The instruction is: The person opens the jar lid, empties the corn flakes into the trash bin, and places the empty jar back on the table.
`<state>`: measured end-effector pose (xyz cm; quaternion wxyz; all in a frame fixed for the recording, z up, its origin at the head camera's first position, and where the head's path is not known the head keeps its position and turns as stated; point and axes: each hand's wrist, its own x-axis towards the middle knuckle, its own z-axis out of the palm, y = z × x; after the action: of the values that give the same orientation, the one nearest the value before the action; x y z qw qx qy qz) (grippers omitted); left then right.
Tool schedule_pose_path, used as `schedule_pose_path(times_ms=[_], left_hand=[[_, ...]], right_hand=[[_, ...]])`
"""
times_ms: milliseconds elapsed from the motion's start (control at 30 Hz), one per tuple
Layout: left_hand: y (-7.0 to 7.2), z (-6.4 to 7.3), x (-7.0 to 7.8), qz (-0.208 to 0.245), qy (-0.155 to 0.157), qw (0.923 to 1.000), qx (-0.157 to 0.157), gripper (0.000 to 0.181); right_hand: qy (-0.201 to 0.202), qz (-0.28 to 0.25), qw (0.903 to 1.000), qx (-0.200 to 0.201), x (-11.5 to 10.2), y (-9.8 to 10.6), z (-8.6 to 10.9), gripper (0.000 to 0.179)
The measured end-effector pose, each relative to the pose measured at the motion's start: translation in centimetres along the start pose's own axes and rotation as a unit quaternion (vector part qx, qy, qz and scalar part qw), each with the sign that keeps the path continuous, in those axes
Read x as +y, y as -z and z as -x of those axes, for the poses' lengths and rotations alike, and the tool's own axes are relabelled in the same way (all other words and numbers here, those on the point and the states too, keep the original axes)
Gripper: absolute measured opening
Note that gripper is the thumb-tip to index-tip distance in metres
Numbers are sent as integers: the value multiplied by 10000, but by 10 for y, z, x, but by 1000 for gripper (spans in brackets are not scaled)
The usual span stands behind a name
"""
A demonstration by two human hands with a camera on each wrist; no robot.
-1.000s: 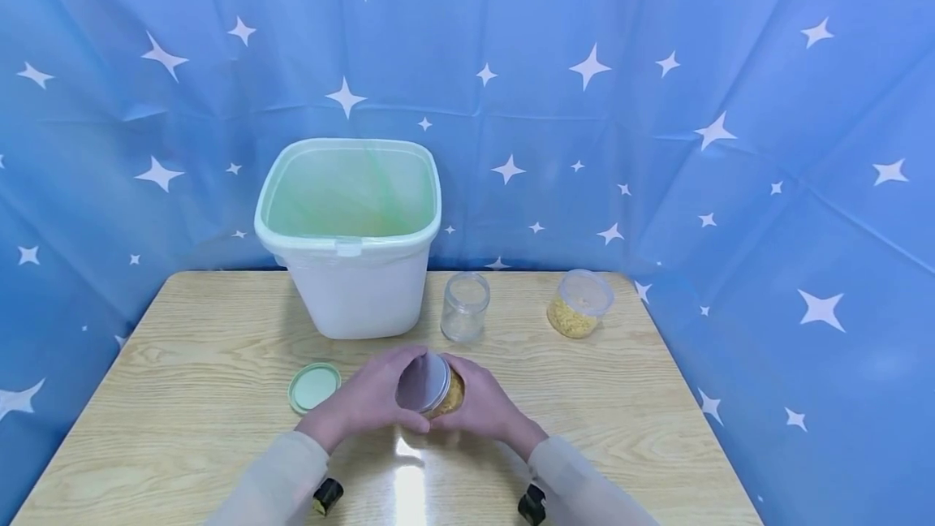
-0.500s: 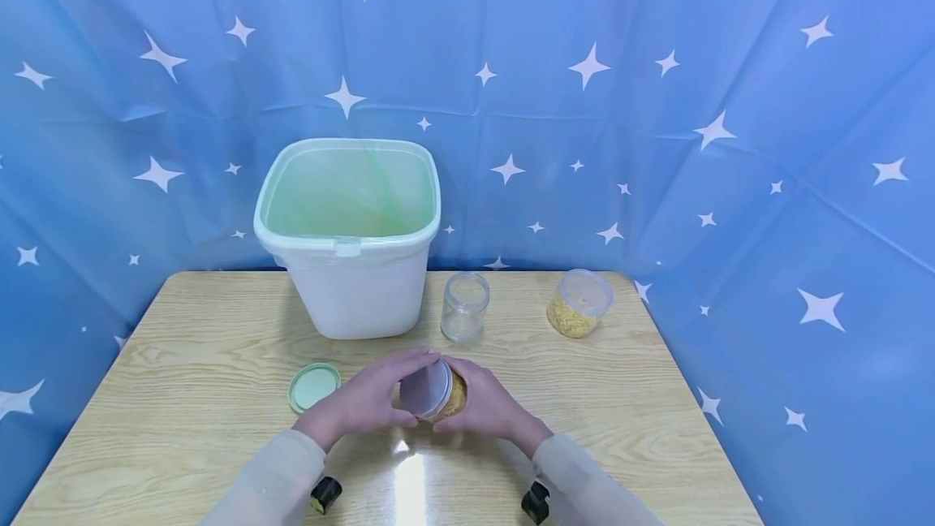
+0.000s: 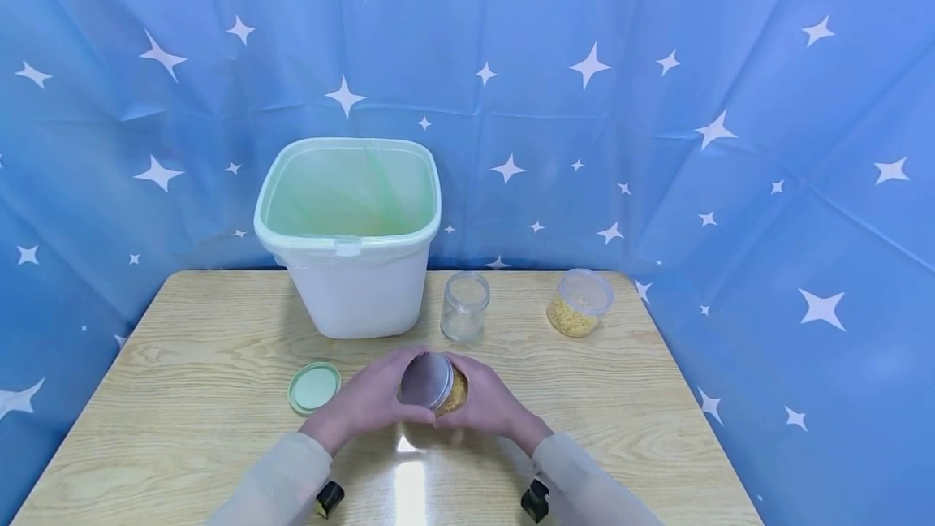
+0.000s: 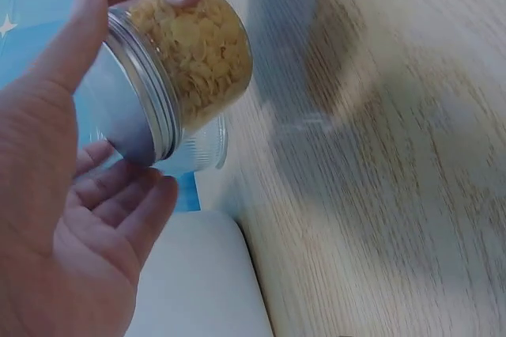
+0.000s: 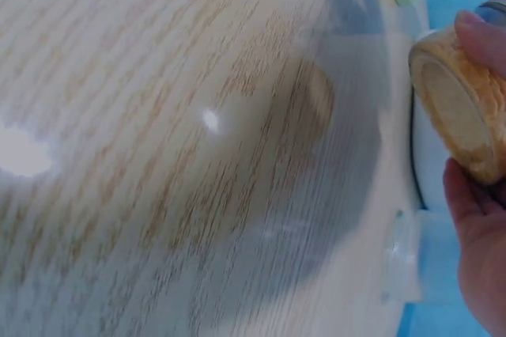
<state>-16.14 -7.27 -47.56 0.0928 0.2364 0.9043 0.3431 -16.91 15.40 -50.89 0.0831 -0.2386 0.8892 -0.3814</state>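
A: Where's the flake jar point(image 3: 457, 393)?
B: In front of the white bin point(image 3: 365, 291), slightly to the bin's right, held tilted over the wooden surface point(image 3: 621, 404).
A: What are the fingers doing?
B: The left hand point(image 3: 374, 396) has its fingers curled round the silver lid point(image 3: 425, 381), which sits on the jar. The right hand point(image 3: 488, 403) has its fingers clamped on the jar's body.
A: And the rest?
B: A clear glass jar point(image 3: 463, 312) stands just right of the bin, a tub of yellow flakes point(image 3: 575, 313) farther right. A green lid point(image 3: 314, 387) lies in front of the bin.
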Motion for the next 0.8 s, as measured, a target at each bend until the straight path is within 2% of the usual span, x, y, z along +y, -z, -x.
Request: schedule_pose_path(times_ms=[200,333,500,700,800], left_hand=[[5,2,-1,75,-598,9978,-269,91],[6,2,-1,-66,-729,9964,-422,88],[4,1,-2,-263,-637,9972,-293,86],[-1,-1,0,-347,-140,9993,82,89],[-4,-1,1,-295,0,9994,177,93]], right_hand=[[-4,-100,9999,-106,-1,3,2,95],[-11,-120,9997,-189,-1,2,1,94],[-18,-76,9998,-191,1,0,1,96],[-8,0,10000,-90,0,1,0,94],[89,62,9999,-54,0,1,0,91]])
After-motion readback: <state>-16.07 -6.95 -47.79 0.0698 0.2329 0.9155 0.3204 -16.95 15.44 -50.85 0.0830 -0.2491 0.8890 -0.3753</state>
